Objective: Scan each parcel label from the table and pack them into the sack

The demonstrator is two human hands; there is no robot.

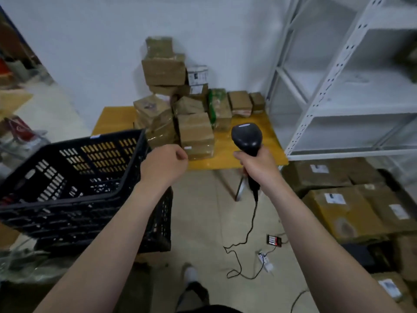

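Several brown taped parcels (195,134) are piled on a small yellow table (268,132) against the white wall, some stacked high at the back. My right hand (259,166) grips a black corded barcode scanner (247,137), its head raised toward the pile. My left hand (164,166) is loosely curled at the top rim of a black plastic crate (74,177), just in front of the nearest parcel; whether it grips the rim is unclear. No sack is in view.
A white metal shelf rack (343,86) stands at the right. Larger labelled cartons (347,208) lie on the floor below it. The scanner cable (246,240) trails over the floor near a small device (274,240). Clutter fills the left side.
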